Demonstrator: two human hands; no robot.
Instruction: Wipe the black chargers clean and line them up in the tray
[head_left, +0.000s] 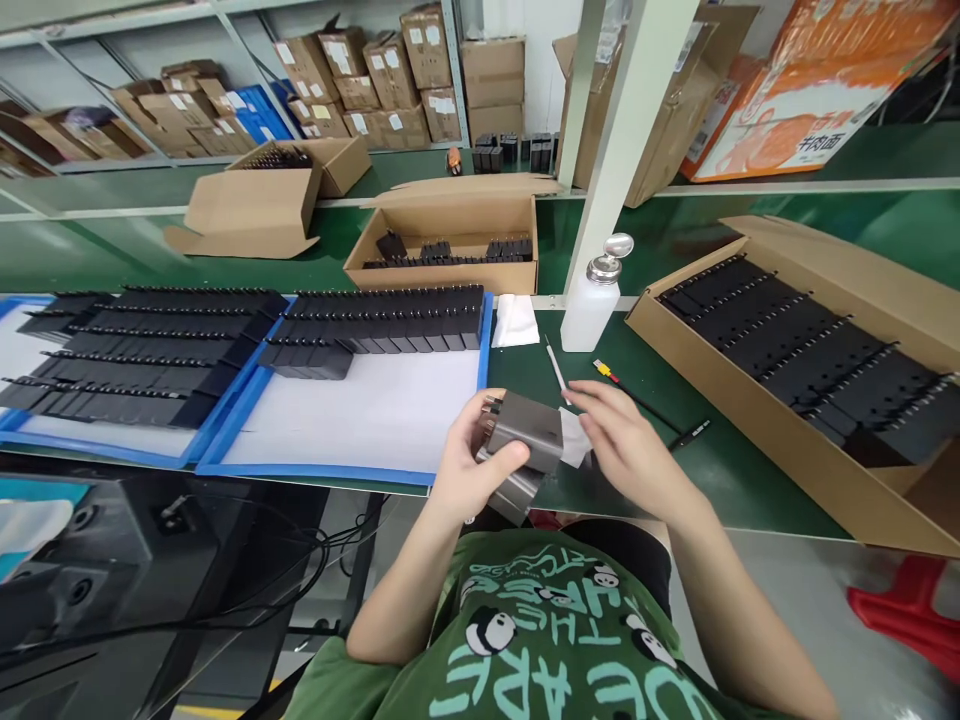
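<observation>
My left hand (480, 460) is closed around a couple of dark grey power adapters (529, 425), stacked one on the other, with metal pins at their left end. The thumb presses on their near side; the other fingers are partly hidden behind them. To the right, my right hand (626, 445) hovers close to the adapters with its fingers stretched out and apart. A white wipe (574, 437) shows beside its fingertips; whether they touch it I cannot tell. A thin white pen-like stick (556, 370) lies just beyond these fingers.
Blue-rimmed trays (322, 472) at left hold rows of black adapters (420, 320). An open carton (442, 275) stands behind; a larger carton (675, 345) of adapters is at right. A pump bottle (591, 312), folded wipes (515, 320) and a black cable (649, 408) lie nearer.
</observation>
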